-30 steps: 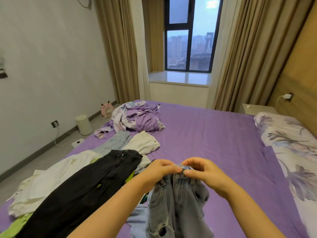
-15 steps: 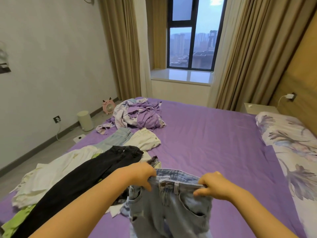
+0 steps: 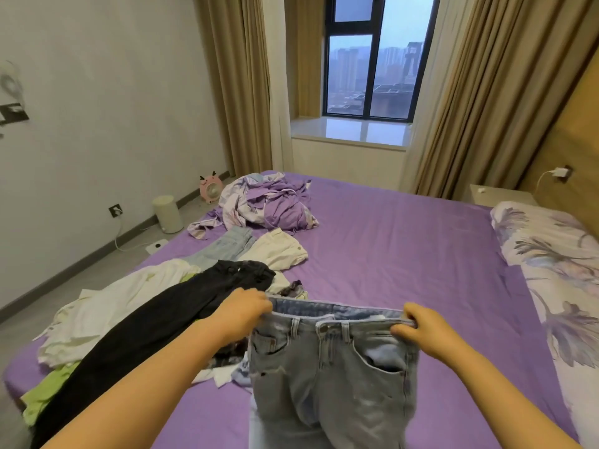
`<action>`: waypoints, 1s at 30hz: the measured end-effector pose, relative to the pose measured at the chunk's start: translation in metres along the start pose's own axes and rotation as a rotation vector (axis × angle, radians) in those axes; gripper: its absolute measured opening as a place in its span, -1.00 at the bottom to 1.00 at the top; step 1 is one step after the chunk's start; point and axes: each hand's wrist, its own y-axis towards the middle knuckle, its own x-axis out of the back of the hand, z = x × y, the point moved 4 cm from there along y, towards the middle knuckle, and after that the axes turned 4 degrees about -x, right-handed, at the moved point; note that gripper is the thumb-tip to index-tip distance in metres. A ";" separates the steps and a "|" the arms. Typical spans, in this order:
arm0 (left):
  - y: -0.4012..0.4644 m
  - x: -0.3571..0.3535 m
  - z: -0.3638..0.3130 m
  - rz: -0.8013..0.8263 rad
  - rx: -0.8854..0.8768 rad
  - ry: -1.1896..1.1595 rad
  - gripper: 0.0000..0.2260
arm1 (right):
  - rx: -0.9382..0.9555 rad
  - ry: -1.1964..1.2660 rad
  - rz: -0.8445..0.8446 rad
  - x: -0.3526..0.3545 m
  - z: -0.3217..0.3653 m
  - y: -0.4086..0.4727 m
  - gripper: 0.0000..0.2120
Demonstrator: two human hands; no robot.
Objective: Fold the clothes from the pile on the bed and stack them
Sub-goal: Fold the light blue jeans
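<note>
Held up by the waistband: pale blue jeans (image 3: 330, 364), front facing the camera, legs hanging toward the near edge of the purple bed (image 3: 405, 254). Stretched wide between the two hands. Left hand (image 3: 246, 314) closed on the waistband's left end, right hand (image 3: 421, 330) clamped on the right end, fingers curled over the denim. Lifted clear of the sheet at the top; lower legs blurred, possibly touching the bed, hard to tell. Just left of the jeans: the unfolded pile, with black trousers (image 3: 155, 332) draped across a white garment (image 3: 107, 306) and a lime-green piece (image 3: 48, 390) near the bed's corner. Farther up: another light denim item (image 3: 227, 247) beside a cream piece (image 3: 278, 251). Beyond those, bunched purple bedding (image 3: 269, 205). Off to the right, a floral pillow (image 3: 551, 254) along the headboard side.
</note>
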 end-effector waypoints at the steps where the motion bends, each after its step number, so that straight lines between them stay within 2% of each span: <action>1: 0.000 0.004 0.002 -0.106 0.029 -0.047 -0.87 | -0.006 0.067 -0.024 0.005 -0.001 0.001 -0.73; 2: 0.001 0.007 0.005 -0.193 0.059 -0.133 -0.87 | -0.009 0.121 -0.045 0.010 -0.001 0.002 -0.80; 3: 0.001 0.010 0.006 -0.240 0.089 -0.261 -0.87 | -0.015 0.154 -0.062 0.013 -0.003 0.003 -0.78; 6: 0.004 0.015 0.006 -0.172 0.168 -0.673 -0.91 | -0.060 0.301 -0.104 0.023 -0.010 0.005 -0.63; 9: 0.008 0.017 0.003 -0.202 0.286 -0.935 -0.82 | -0.113 0.559 -0.138 0.029 -0.017 0.006 -0.75; 11: 0.009 0.018 0.003 -0.244 0.353 -1.134 -0.80 | -0.090 0.583 -0.167 0.032 -0.017 0.006 -0.87; 12: 0.009 0.018 0.003 -0.221 0.368 -1.207 -0.71 | -0.068 0.568 -0.183 0.034 -0.015 0.005 -0.89; 15: 0.010 0.020 -0.001 -0.027 0.354 -1.393 -0.21 | -0.004 0.499 -0.281 0.044 -0.008 -0.001 -0.89; 16: 0.009 0.021 -0.004 0.039 0.333 -1.467 -0.12 | 0.009 0.467 -0.329 0.048 -0.007 -0.003 -0.88; 18: 0.008 0.024 -0.010 0.148 0.262 -1.523 -0.07 | 0.017 0.402 -0.415 0.059 -0.006 -0.006 -0.88; 21: 0.009 0.037 -0.019 0.254 0.135 -1.450 -0.17 | -0.035 0.454 -0.486 0.078 -0.009 -0.006 -0.85; 24: 0.016 0.070 -0.019 0.219 0.066 -1.352 -0.31 | -0.107 0.606 -0.597 0.109 -0.011 -0.016 -0.82; 26: 0.027 0.095 -0.014 0.082 0.063 -1.348 -0.57 | -0.083 0.640 -0.632 0.132 -0.006 -0.026 -0.96; 28: 0.038 0.118 -0.006 -0.117 0.089 -1.371 -0.83 | -0.048 0.631 -0.661 0.153 0.004 -0.038 -0.96; 30: 0.045 0.139 -0.001 -0.266 0.124 -1.363 -0.88 | -0.008 0.514 -0.722 0.173 0.018 -0.051 -0.91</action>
